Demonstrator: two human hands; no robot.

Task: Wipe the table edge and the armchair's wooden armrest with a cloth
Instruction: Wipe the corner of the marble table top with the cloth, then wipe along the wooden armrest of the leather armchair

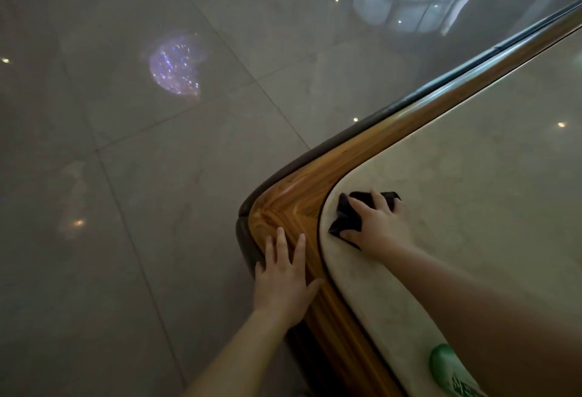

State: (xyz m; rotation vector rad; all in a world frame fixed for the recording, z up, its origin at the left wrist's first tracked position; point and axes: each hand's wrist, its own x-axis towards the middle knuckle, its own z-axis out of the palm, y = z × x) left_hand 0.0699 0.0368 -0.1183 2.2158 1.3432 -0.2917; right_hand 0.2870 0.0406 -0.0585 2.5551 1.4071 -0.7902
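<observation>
- Forearms fill the near bottom of the view, both reaching forward onto the table corner; a green object (447,365) lies on the tabletop just beside the right forearm.
- Tiled floor (126,176), polished and bare in view, spreads wide beyond and to the left of both hands, so there is open room on that side.
- Pale stone tabletop (472,207) runs away to the right of the right fingers.
- Its wooden table edge (315,188) is a band with a rounded corner; one long run heads forward-right, the other comes back toward the camera.
- Left hand (283,277) lies flat and spread on the wood at the corner, holding nothing.
- Right hand (374,226) presses down with fingers spread over the dark cloth (346,220), pinning it flat rather than gripping it.
- That cloth sits on the stone, just inside the wooden band, which lies directly left of the right fingers; I judge that hand better placed to slide it outward.
- No armchair is in view.
</observation>
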